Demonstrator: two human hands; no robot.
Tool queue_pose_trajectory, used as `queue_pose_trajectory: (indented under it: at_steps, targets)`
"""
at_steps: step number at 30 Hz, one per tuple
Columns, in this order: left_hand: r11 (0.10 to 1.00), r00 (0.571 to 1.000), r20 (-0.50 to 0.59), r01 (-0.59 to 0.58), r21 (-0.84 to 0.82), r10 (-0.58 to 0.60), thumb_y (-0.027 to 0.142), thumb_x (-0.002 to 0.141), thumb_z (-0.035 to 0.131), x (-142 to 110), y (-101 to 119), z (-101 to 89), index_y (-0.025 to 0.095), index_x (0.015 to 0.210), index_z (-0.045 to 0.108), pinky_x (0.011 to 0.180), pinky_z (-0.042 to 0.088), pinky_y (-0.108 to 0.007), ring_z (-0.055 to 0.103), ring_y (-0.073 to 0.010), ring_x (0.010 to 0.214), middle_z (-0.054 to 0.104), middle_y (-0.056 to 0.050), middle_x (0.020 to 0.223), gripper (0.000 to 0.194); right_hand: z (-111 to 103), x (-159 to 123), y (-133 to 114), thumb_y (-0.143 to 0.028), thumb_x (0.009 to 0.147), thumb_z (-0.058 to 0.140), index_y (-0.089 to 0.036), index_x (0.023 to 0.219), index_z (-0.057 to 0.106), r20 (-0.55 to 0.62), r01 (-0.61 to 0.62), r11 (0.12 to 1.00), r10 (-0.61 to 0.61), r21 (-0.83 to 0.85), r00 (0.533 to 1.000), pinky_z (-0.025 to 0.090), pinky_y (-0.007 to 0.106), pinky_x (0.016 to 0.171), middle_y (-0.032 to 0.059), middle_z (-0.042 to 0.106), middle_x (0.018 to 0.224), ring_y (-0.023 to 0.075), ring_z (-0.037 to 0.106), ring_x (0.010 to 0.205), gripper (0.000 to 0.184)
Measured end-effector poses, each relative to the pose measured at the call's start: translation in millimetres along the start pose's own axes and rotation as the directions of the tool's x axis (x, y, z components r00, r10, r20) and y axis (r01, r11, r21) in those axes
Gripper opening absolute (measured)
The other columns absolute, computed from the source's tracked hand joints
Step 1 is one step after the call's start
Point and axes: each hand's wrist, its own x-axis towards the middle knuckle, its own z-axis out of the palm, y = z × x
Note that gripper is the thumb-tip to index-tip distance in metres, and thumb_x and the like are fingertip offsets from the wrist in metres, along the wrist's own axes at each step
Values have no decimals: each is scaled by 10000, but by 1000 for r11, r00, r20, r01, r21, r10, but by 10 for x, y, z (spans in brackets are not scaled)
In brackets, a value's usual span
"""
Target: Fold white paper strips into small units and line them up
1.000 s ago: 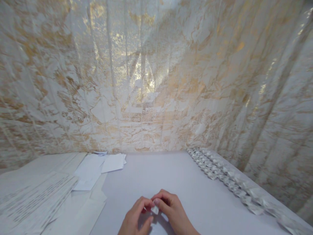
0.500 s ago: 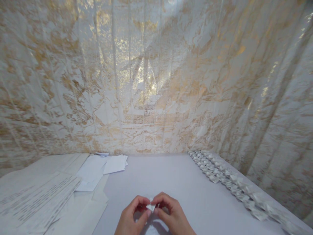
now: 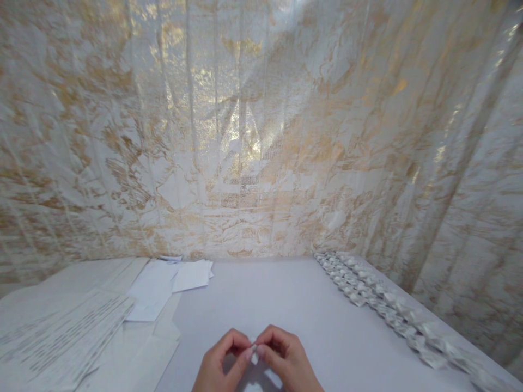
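A small folded piece of white paper (image 3: 254, 357) is pinched between both hands, low in the middle of the head view. My left hand (image 3: 225, 359) grips its left side between thumb and forefinger. From the right, my right hand (image 3: 285, 356) holds it the same way, so the fingertips of both hands almost meet. Most of the paper is hidden behind the fingers. The hands are just above the white table (image 3: 245, 294), and a shadow falls beneath them.
Rows of small folded paper pieces (image 3: 379, 302) run along the table's right side. Printed sheets (image 3: 69, 337) lie at left, with blank white paper (image 3: 151, 294) and smaller white slips (image 3: 192, 276) behind them. A gold-patterned curtain (image 3: 245, 136) hangs along the back.
The fingertips have drawn closer together on the folded paper, and less of it shows between them. The paper looks narrower now. Everything else stays in place.
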Motion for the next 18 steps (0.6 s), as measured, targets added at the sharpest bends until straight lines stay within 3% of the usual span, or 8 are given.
queue_pose_trajectory:
  at_steps: [7, 13, 18]
  targets:
    - [997, 997, -69, 33, -76, -38, 533, 741, 744, 8, -42, 36, 202, 736, 624, 689, 432, -269, 573, -175, 713, 592, 33, 693, 352, 46, 26, 110, -586, 700, 821, -211, 892, 569, 3, 29, 981, -30, 194, 1000, 345, 269, 618, -51, 555, 662, 137, 512, 607, 492]
    - [969, 994, -58, 79, -233, -95, 536, 713, 783, -12, -39, 53, 227, 841, 574, 657, 408, -262, 549, -147, 677, 584, 60, 683, 394, 41, 6, 60, -569, 757, 774, -209, 950, 567, 54, 46, 990, -54, 134, 997, 325, 271, 608, -60, 524, 642, 132, 470, 586, 458]
    - [952, 996, -16, 82, -295, -91, 590, 682, 806, -12, -45, 42, 222, 764, 552, 621, 358, -250, 480, -122, 629, 530, 75, 643, 455, 28, -5, 96, -494, 788, 749, -204, 956, 575, 60, 66, 995, -70, 70, 996, 299, 262, 599, -68, 480, 644, 126, 418, 592, 378]
